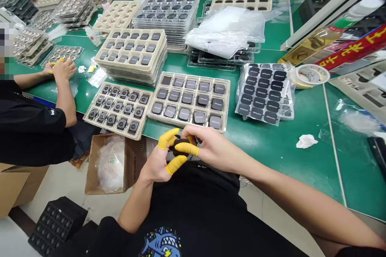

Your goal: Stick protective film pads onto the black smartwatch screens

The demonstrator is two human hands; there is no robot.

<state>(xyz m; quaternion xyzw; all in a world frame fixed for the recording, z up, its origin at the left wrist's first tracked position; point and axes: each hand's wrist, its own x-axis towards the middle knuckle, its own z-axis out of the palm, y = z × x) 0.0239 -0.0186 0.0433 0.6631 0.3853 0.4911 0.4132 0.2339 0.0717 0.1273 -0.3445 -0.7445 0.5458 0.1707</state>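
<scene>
My left hand [161, 158], with yellow finger cots, curls its thumb and fingers around a black smartwatch body [181, 148] at the table's front edge. From the other side my right hand [205, 142] grips the same piece, its yellow-covered thumb lying across the front; the fingers behind are partly hidden. Just beyond the hands lies a beige tray [227, 118] of watch-sized squares with dark printed faces; its far left pocket looks different, dark and flat. To its left, another beige tray [116, 128] holds uncovered smartwatch bodies showing round sensor backs.
Dark label sheets [259, 92] lie right of the trays, near a tape roll [312, 75] and crumpled paper [306, 141]. Behind are stacked trays [132, 70] and white plastic bags [226, 30]. A co-worker's hands [62, 68] are at the left. A cardboard box [129, 164] stands below.
</scene>
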